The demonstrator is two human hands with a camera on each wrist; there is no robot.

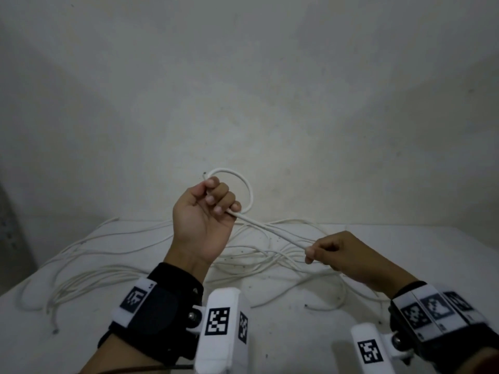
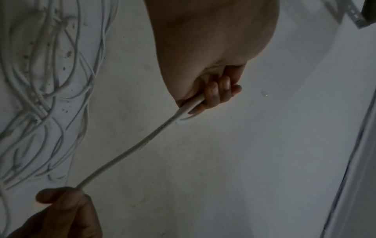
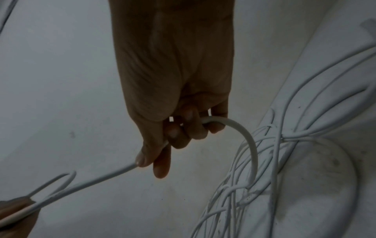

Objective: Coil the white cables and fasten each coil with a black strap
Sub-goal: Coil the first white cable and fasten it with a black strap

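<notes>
My left hand is raised above the table, its fingers curled round a white cable that makes one loop above the fist. The cable runs taut down to my right hand, which pinches it between thumb and fingers. In the left wrist view the same cable stretches from the left hand's fingers to the right hand. From the right wrist view, the right hand holds the cable, which bends down into the pile. No black strap is in view.
Several loose white cables lie tangled across the white table, from the left edge to under the right hand. A plain wall rises straight behind the table. The tangle shows again in the right wrist view.
</notes>
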